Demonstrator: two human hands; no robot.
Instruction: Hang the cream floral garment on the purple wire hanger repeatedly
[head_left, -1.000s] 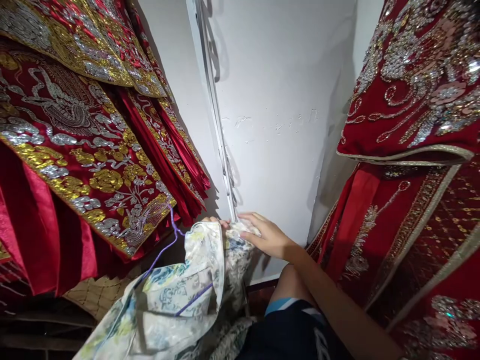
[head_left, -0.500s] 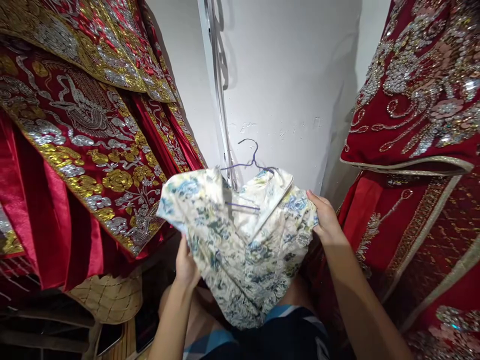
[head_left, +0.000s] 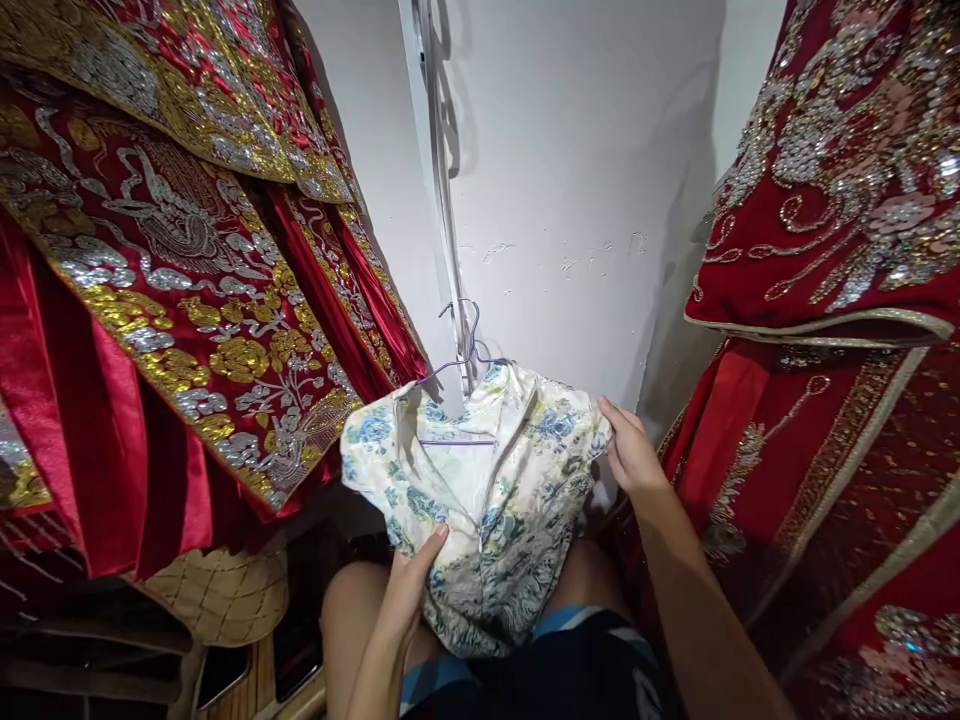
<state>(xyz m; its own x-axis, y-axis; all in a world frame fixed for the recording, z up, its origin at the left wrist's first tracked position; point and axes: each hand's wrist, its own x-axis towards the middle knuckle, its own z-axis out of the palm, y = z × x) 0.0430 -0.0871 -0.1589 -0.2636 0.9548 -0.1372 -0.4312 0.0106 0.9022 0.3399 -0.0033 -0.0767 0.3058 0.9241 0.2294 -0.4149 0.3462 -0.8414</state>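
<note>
A white blouse [head_left: 517, 500] with a blue and green floral print hangs on a thin purple wire hanger [head_left: 474, 335] above my lap. The hanger's hook sticks up out of the V-shaped neckline, and its lower bar crosses inside the opening. My left hand [head_left: 414, 575] grips the blouse's front below the neckline, thumb on top and the other fingers hidden behind the cloth. With my right hand [head_left: 632, 447] I pinch the end of the sleeve on the right. The blouse's lower part bunches over my thighs.
Red robes with gold and silver embroidery [head_left: 172, 330] hang at the left. A red beaded garment [head_left: 840, 220] hangs at the right. A metal rail [head_left: 439, 180] runs along the white wall [head_left: 570, 160]. A quilted tan cushion [head_left: 221, 595] and a phone-like dark slab [head_left: 223, 672] lie lower left.
My left hand has shifted from the left sleeve to the blouse's front. The blouse and hanger have dropped slightly, and the hanger's hook has moved left. My right hand still holds the sleeve.
</note>
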